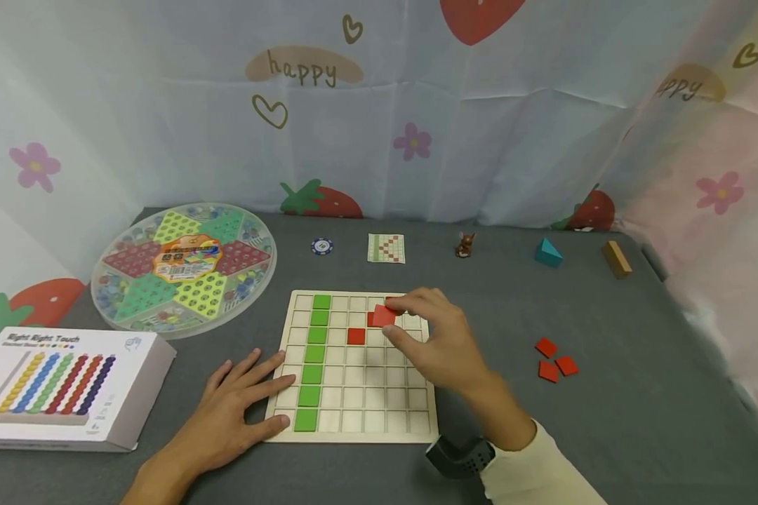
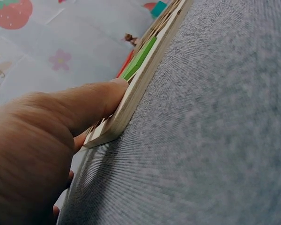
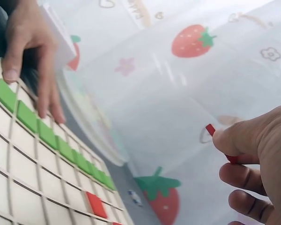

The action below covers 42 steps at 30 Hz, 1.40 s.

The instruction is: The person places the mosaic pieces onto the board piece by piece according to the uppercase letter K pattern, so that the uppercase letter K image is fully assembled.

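1. The grey table [image 1: 638, 421] bears everything, backed by a printed curtain [image 1: 480, 105] reading "happy" among strawberries and hearts.
2. A round Chinese-checkers board [image 1: 183, 263] and a white box [image 1: 69, 389] marked "Right Right Touch" (the smaller print is too blurred to read) sit at the left.
3. The wooden grid board [image 1: 354, 414] lies centre; a green column [image 1: 312, 361] fills its second file, and one red tile [image 1: 356, 336] sits in a cell.
4. The left hand [image 1: 236, 407] lies flat, fingers straight, pressing the board's left edge, apparently to steady it.
5. The right hand [image 1: 439, 340] pinches a red square tile [image 1: 383, 316] between thumb and fingertips, tilted just above the upper cells.
6. Three spare red tiles [image 1: 554, 359] wait well apart at the right; a pattern card [image 1: 386, 248] lies behind the board.
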Each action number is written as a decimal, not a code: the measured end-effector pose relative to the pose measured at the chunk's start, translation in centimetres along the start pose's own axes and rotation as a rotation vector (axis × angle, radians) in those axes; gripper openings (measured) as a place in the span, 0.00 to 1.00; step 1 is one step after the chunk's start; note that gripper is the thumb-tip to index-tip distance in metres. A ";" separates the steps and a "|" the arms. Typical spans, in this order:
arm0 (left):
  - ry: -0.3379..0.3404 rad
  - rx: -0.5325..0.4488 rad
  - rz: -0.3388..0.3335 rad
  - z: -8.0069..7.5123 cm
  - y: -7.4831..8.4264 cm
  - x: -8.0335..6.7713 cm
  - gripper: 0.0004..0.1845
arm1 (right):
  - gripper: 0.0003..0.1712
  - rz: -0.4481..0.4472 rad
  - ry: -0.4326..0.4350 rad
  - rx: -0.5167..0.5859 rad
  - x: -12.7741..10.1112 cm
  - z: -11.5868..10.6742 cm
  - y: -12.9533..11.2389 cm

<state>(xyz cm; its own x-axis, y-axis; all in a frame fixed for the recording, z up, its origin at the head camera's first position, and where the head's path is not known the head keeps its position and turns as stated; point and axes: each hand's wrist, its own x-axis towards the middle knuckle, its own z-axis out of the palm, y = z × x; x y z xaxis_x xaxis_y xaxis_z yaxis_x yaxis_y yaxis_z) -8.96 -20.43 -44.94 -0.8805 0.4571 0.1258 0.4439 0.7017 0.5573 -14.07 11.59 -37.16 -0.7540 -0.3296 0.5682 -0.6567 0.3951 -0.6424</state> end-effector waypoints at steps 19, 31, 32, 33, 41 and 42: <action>-0.001 0.000 -0.002 0.2 -0.1 0.1 0.30 | 0.14 0.271 -0.218 -0.117 -0.7 7.0 2.2; 0.001 0.006 -0.005 0.2 0.0 0.1 0.30 | 0.11 0.132 -0.286 -0.355 -0.9 8.8 2.1; 0.003 0.007 -0.005 0.1 0.0 0.1 0.30 | 0.11 0.117 -0.285 -0.373 -0.9 8.9 2.1; 0.004 0.008 -0.004 0.1 0.0 0.1 0.30 | 0.11 0.106 -0.285 -0.386 -0.9 8.9 2.1; 0.006 0.015 -0.004 0.1 0.0 0.1 0.30 | 0.12 0.071 -0.289 -0.431 -1.0 9.1 2.1; 0.007 0.016 -0.005 0.1 0.0 0.1 0.30 | 0.13 0.072 -0.292 -0.429 -1.0 9.0 2.1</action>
<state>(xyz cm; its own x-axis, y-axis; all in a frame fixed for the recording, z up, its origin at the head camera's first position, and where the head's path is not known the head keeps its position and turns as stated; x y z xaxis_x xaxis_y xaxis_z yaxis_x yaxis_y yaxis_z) -9.00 -20.38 -44.98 -0.8837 0.4501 0.1285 0.4421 0.7126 0.5448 -14.81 5.00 -43.70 -0.8094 -0.4896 0.3243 -0.5850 0.7213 -0.3709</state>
